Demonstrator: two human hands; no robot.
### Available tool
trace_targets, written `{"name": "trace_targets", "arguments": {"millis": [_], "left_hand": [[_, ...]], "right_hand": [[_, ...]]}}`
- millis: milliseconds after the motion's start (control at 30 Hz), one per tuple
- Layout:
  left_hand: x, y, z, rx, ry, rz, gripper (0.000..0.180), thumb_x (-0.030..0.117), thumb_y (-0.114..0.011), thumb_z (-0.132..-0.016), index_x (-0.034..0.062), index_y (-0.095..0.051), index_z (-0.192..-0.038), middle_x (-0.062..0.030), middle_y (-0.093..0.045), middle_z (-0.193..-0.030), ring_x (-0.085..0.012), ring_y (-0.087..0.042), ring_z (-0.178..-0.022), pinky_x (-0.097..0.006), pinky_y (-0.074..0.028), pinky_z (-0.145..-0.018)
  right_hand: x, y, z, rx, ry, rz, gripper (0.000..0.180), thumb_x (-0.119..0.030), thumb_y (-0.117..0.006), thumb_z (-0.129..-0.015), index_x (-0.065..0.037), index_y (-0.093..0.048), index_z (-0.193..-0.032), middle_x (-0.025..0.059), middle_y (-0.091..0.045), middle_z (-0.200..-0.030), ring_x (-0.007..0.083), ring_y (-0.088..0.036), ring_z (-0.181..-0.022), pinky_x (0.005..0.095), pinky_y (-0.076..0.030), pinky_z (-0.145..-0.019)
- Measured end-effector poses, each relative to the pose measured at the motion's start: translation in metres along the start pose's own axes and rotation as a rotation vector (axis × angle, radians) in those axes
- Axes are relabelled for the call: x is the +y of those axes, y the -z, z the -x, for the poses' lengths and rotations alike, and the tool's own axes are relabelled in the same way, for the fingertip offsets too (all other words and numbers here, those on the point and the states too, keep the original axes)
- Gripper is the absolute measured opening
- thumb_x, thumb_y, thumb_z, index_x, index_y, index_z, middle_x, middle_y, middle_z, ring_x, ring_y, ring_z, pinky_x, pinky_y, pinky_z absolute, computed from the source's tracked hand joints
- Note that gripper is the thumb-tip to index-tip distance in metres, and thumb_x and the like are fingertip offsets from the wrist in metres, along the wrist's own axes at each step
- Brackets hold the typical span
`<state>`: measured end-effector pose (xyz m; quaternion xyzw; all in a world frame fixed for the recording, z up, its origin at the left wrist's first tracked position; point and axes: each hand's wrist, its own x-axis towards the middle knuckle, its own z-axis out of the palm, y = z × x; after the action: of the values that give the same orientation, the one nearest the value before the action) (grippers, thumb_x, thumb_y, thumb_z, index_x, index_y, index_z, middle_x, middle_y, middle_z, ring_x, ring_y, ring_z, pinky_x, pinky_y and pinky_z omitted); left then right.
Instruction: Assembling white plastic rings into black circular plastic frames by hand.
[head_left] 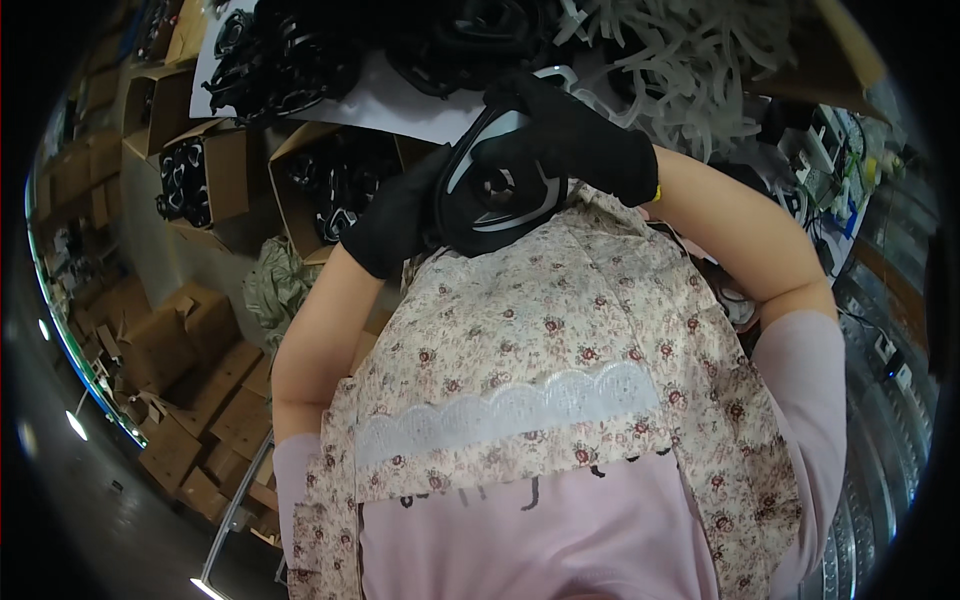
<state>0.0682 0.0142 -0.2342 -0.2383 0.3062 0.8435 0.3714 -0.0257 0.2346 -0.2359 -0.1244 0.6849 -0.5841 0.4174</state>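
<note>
Close in front of my apron I hold a black mask-shaped piece (490,235) with pale grey trim and a round part at its middle; it looks like a full-face snorkel mask. Black gloves cover both hands. My left hand (396,212) grips its left edge, the thumb side against the rim. From above and the right, my right hand (592,145) reaches over the piece, its fingers curled on the upper edge. Dark glove against dark piece hides the exact fingertips. A pale curved strip (556,76) shows just beyond the right fingers.
On the white-topped table (420,115) lie piles of black mask parts (285,75) and a heap of translucent strips (690,75). Open cartons (285,180) of similar parts stand left, before a crumpled sack (277,280). Stacked cartons (205,320) lie farther left; cables (850,165) hang right.
</note>
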Motion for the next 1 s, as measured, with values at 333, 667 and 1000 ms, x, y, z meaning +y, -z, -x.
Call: {"name": "trace_targets", "arguments": {"millis": [333,667,1000], "left_hand": [[-0.003,-0.011,0.012,0.004,0.079,-0.041,0.045,0.035,-0.046,-0.106,0.0000,-0.056,-0.133,-0.0129,-0.067,-0.120,-0.0201,-0.069,-0.106,-0.032,-0.061,-0.089],[-0.011,0.037,0.025,0.298,-0.390,0.234,0.042,0.028,-0.053,-0.101,0.0010,-0.053,-0.133,-0.0103,-0.066,-0.114,-0.0218,-0.065,-0.109,-0.036,-0.057,-0.092],[-0.023,0.282,0.011,0.616,-0.827,-0.926,0.034,0.012,-0.048,-0.097,0.0008,-0.056,-0.127,-0.0171,-0.061,-0.129,-0.0273,-0.061,-0.117,-0.041,-0.049,-0.100]], "right_hand": [[0.017,-0.022,-0.003,0.181,0.129,0.141,0.085,-0.033,-0.087,-0.066,0.007,-0.049,-0.130,0.0205,-0.064,-0.110,0.0262,-0.066,-0.099,0.0343,-0.053,-0.084],[0.066,-0.024,-0.037,0.180,0.172,-0.153,0.073,-0.033,-0.080,-0.083,-0.006,-0.046,-0.142,0.0144,-0.055,-0.130,0.0248,-0.055,-0.117,0.0380,-0.049,-0.096],[0.086,0.005,-0.029,0.649,0.540,0.875,0.045,-0.008,-0.072,-0.076,-0.014,-0.066,-0.120,0.0148,-0.060,-0.119,0.0363,-0.055,-0.115,0.0477,-0.044,-0.098]]}}
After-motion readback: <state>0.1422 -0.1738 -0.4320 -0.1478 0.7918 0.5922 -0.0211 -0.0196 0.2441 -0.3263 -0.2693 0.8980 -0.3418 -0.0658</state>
